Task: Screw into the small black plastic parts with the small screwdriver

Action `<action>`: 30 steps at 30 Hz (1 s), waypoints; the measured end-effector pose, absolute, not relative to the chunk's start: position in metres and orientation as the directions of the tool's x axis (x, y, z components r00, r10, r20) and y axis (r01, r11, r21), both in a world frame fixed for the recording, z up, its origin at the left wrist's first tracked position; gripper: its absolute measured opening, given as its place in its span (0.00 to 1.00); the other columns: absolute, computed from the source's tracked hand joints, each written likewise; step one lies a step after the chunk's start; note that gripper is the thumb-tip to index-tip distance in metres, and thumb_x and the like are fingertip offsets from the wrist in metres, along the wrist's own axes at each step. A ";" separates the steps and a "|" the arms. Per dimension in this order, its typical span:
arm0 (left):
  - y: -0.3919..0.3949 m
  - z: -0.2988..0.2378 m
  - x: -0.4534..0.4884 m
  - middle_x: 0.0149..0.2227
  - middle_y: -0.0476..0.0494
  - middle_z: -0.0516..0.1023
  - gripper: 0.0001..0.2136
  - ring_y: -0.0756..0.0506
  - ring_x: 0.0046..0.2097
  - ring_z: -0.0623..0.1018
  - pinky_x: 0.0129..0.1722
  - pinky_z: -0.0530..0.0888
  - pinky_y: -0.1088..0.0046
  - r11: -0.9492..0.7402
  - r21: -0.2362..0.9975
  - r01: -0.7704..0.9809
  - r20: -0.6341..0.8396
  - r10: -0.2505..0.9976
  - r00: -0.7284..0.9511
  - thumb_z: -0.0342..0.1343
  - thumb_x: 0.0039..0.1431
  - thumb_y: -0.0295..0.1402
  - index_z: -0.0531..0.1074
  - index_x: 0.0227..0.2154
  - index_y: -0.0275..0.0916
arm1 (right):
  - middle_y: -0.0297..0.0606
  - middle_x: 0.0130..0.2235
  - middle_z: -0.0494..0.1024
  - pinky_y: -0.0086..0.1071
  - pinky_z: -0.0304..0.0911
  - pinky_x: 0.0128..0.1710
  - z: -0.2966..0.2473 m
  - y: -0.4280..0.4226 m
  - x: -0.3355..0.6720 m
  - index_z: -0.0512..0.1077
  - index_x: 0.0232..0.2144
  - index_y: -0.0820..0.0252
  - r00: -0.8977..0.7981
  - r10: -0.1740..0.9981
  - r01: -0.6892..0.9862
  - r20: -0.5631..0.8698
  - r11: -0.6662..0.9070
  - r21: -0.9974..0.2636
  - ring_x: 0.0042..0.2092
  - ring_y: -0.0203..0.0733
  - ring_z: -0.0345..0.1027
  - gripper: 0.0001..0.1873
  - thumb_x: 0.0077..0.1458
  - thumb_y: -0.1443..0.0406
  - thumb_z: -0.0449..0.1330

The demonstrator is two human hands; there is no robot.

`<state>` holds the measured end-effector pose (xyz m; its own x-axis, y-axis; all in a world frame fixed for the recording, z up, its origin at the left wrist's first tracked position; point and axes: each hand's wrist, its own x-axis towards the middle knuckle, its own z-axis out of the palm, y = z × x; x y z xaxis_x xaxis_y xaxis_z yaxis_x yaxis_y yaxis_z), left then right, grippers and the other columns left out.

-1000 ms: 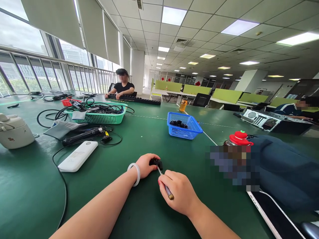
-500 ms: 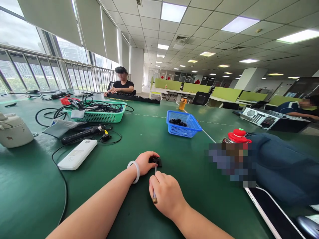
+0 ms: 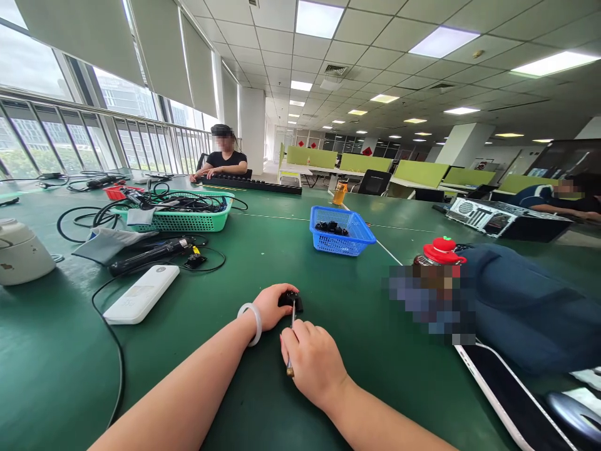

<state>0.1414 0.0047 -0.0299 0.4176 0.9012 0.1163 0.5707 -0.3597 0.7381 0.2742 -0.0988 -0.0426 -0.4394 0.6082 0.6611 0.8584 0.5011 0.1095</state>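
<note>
Between the thumb and fingers of my left hand (image 3: 271,305) is a small black part (image 3: 298,303), held against the green tabletop. What kind of part it is, I cannot make out. My right hand (image 3: 313,357) is closed around a slim screwdriver (image 3: 290,369), its handle end pointing back toward me. The screwdriver's thin metal shaft points away from me, and its tip meets the black part or lies right at it. Beyond my hands stands a blue plastic basket (image 3: 342,243) with small black pieces in it.
Left on the green table (image 3: 188,363) lie a white power bank (image 3: 141,294), a black cable and a green basket (image 3: 188,220) full of cables. A dark blue bag (image 3: 526,300), a red-lidded jar (image 3: 444,252) and a tablet-like device (image 3: 511,382) are at right. Two people sit farther off.
The view has shifted slightly, so the surroundings appear a little farther left. Both hands keep their grips, with the screwdriver still at the black part.
</note>
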 end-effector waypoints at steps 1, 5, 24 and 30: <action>0.005 -0.030 0.141 0.44 0.46 0.78 0.21 0.44 0.47 0.76 0.52 0.71 0.66 -0.358 0.752 0.553 0.117 0.898 0.424 0.59 0.46 0.24 0.72 0.45 0.42 | 0.35 0.25 0.65 0.33 0.43 0.27 -0.041 -0.097 0.276 0.64 0.23 0.59 -0.436 0.608 0.860 0.663 0.498 0.109 0.25 0.38 0.54 0.11 0.56 0.72 0.52; 0.005 -0.032 0.141 0.44 0.45 0.78 0.23 0.44 0.48 0.76 0.53 0.70 0.67 -0.365 0.777 0.513 0.124 0.888 0.444 0.59 0.45 0.24 0.71 0.48 0.41 | 0.35 0.26 0.66 0.31 0.45 0.26 -0.032 -0.091 0.288 0.68 0.25 0.59 -0.369 0.662 0.888 0.653 0.457 0.039 0.26 0.36 0.57 0.13 0.61 0.68 0.50; 0.004 -0.028 0.139 0.48 0.44 0.75 0.30 0.42 0.49 0.75 0.56 0.67 0.65 -0.386 0.719 0.578 0.090 0.876 0.473 0.62 0.45 0.30 0.68 0.55 0.42 | 0.27 0.20 0.61 0.26 0.49 0.20 -0.010 -0.067 0.343 0.63 0.24 0.57 0.191 0.941 0.295 0.281 0.218 -0.930 0.21 0.33 0.52 0.20 0.51 0.49 0.60; 0.003 -0.025 0.139 0.49 0.43 0.75 0.30 0.42 0.51 0.74 0.57 0.66 0.64 -0.384 0.713 0.587 0.076 0.875 0.479 0.62 0.44 0.28 0.68 0.55 0.43 | 0.29 0.21 0.63 0.27 0.50 0.23 -0.005 -0.077 0.329 0.69 0.25 0.57 -0.017 0.963 0.464 0.268 0.246 -0.851 0.23 0.34 0.53 0.14 0.53 0.54 0.59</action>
<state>0.1388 0.0026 -0.0252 0.4790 0.8745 0.0762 0.5868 -0.3835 0.7132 0.3294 -0.0770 -0.0055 -0.0173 0.9631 0.2685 0.4639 0.2456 -0.8512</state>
